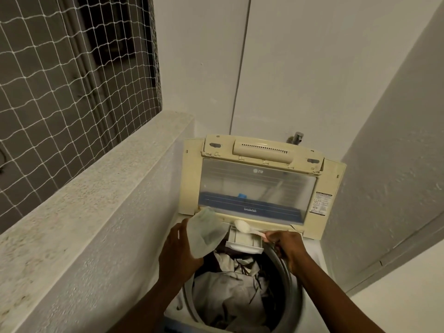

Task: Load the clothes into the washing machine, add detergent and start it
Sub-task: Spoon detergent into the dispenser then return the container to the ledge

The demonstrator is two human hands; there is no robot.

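I stand over the washing machine, whose lid is tipped up against the wall behind it. My left hand has its grip closed around a pale, half-clear detergent bag, fingers behind it and thumb in front, with the bag's open mouth tilted up toward the lid's lower left corner. My right hand pinches the pink handle of a spoon, grip narrow on the handle's end; the spoon's bowl points left and is heaped with white powder. That bowl sits just right of the bag's mouth, near it but not touching, and hangs over the back edge of the small white detergent drawer, which stands pulled out at the rear rim of the tub, between my two hands. Below the drawer and my wrists the tub is filled with clothes, grey, white and dark pieces piled loosely. A netted window is to my left above a speckled ledge.
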